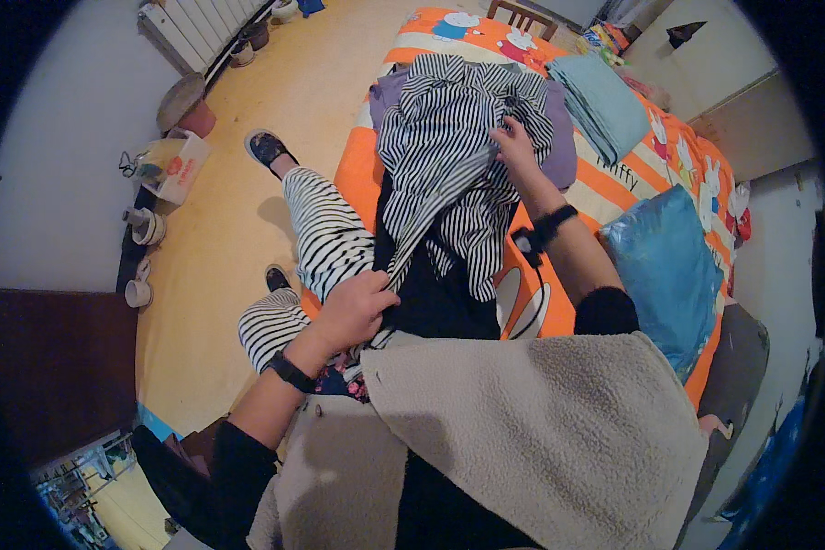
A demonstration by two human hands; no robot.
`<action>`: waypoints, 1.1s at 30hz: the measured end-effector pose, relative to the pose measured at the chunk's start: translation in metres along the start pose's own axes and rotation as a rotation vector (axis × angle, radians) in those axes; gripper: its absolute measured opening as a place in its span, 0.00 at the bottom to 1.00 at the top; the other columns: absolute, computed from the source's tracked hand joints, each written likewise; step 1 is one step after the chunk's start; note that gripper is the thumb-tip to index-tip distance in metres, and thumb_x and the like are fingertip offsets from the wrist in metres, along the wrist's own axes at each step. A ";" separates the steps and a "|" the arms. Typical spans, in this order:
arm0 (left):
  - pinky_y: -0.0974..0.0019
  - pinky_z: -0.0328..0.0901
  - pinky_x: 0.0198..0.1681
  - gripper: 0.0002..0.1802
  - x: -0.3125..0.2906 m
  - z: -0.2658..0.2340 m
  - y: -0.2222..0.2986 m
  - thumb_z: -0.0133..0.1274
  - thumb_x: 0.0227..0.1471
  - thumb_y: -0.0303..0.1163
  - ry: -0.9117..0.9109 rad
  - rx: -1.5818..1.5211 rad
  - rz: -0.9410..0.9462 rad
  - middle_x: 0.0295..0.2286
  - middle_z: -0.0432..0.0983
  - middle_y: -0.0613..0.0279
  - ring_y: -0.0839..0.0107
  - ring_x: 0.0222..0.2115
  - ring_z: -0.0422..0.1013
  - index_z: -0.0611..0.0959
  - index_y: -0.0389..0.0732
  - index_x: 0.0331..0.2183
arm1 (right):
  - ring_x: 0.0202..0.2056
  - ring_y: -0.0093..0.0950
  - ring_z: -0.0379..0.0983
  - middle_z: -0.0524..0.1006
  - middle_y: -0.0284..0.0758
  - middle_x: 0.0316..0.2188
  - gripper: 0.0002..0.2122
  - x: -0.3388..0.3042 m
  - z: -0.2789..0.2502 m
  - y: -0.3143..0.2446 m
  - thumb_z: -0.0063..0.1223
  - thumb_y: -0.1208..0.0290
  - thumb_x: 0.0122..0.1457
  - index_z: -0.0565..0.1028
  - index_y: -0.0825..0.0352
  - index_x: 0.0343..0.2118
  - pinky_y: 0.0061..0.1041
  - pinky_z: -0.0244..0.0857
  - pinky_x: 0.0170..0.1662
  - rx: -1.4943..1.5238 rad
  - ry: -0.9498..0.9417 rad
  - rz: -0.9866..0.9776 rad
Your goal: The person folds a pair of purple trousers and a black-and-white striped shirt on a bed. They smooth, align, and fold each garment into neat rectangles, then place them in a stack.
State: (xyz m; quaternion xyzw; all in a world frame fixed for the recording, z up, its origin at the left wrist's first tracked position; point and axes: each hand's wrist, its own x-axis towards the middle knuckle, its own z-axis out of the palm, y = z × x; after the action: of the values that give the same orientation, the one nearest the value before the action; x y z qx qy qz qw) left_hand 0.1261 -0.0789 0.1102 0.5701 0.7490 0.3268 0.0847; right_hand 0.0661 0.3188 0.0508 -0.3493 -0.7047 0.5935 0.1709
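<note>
A black-and-white striped garment (440, 137) lies rumpled on the bed in front of me, over a black garment (445, 307) and a purple one (562, 151). Low on its left side, my left hand (353, 307) pinches an edge of the striped cloth and draws it toward me. Farther up, on the right side, my right hand (515, 147) has its fingers closed on the same cloth. Between the two hands a strip of the fabric is stretched at a slant. What lies under the folds is hidden.
A folded teal cloth (600, 105) and a shiny blue bag (665, 275) lie on the orange patterned bedcover (357, 174). Beyond my striped trouser legs, a white box (179, 170) and several pots stand along the left wall near a radiator (192, 32).
</note>
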 end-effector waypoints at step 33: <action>0.70 0.62 0.51 0.16 0.079 -0.111 0.031 0.47 0.54 0.27 -0.006 -0.606 -0.163 0.40 0.77 0.62 0.72 0.43 0.71 0.78 0.34 0.44 | 0.43 0.28 0.75 0.79 0.37 0.40 0.11 -0.191 -0.176 -0.106 0.49 0.70 0.59 0.75 0.71 0.41 0.26 0.65 0.48 -0.159 -0.606 -0.702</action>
State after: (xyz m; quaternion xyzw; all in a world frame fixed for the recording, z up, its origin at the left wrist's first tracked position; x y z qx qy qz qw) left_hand 0.0693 -0.0462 0.2334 0.4580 0.6603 0.5258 0.2787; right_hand 0.2842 0.3068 0.2275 0.0869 -0.8415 0.5194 0.1207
